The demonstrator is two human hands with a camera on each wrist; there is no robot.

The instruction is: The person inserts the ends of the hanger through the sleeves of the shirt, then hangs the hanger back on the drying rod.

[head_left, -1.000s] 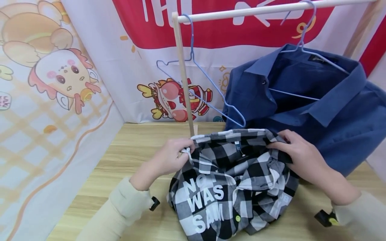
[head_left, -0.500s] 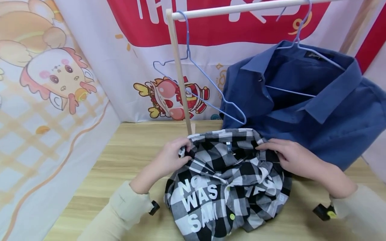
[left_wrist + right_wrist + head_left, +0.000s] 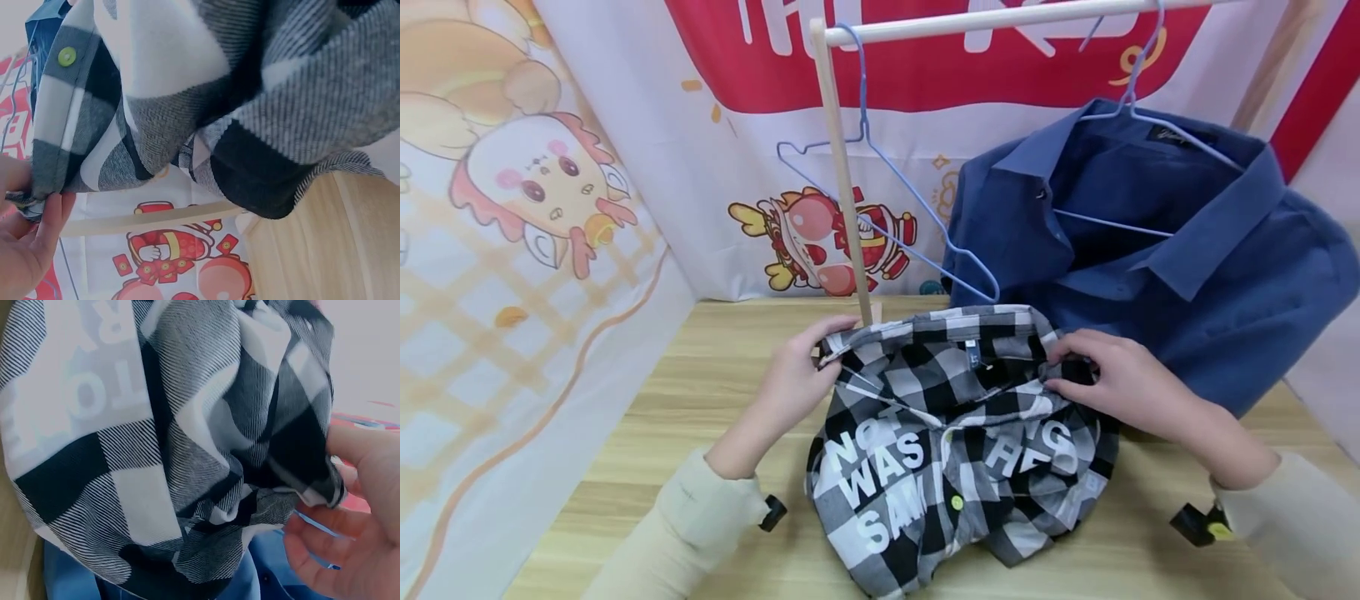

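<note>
A black, grey and white plaid shirt [image 3: 887, 492] with white lettering and a yellow-green button [image 3: 957, 502] is bunched over the wooden table [image 3: 647, 433]. My left hand [image 3: 786, 387] pinches the left end of its collar between thumb and fingers. On the other side, my right hand [image 3: 1123, 379] grips the collar's right part. The collar is spread between both hands, and a small label [image 3: 973, 353] shows inside the neck. In the left wrist view, the cloth edge lies between the left thumb [image 3: 47, 237] and fingers. The right wrist view shows the right fingers [image 3: 325, 537] at a corner of the cloth.
Behind the shirt stands a wooden rack with a rail [image 3: 985, 21] and a thin post [image 3: 838, 150]. A bare blue wire hanger [image 3: 864, 125] hangs at its left end. To the right, a dark blue shirt [image 3: 1217, 217] hangs on another hanger. Printed cloth [image 3: 715, 208] covers the walls.
My left hand has shifted left and slightly up with the collar, opening it wider. The right hand has adjusted its hold on the collar, and more lettering shows on the right front.
</note>
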